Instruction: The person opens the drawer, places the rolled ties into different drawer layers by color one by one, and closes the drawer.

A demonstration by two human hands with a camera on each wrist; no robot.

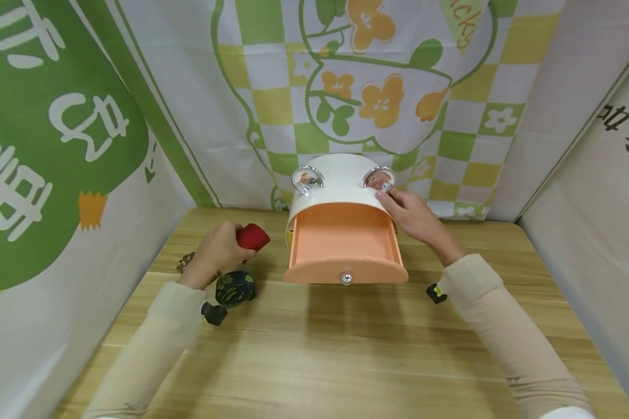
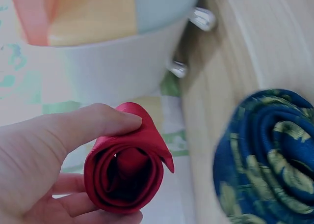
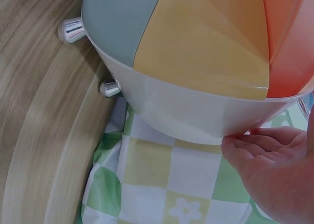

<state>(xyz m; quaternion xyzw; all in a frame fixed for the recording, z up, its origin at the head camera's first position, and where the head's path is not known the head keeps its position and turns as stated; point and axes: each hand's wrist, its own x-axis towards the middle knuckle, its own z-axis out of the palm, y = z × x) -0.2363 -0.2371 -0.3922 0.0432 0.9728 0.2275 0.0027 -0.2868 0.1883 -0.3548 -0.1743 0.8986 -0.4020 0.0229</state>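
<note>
The red fabric roll (image 1: 254, 237) is left of the white drawer cabinet (image 1: 340, 185), gripped by the fingers of the left hand (image 1: 218, 251), while the right hand (image 1: 418, 219) touches the cabinet's right side, fingers outstretched.

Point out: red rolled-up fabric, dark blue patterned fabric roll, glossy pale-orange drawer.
Red rolled-up fabric (image 1: 253, 237): head view, outer side of the roll.
Dark blue patterned fabric roll (image 2: 265, 157): left wrist view, coiled end.
Glossy pale-orange drawer (image 1: 345, 235): head view, bare inside floor.
</note>
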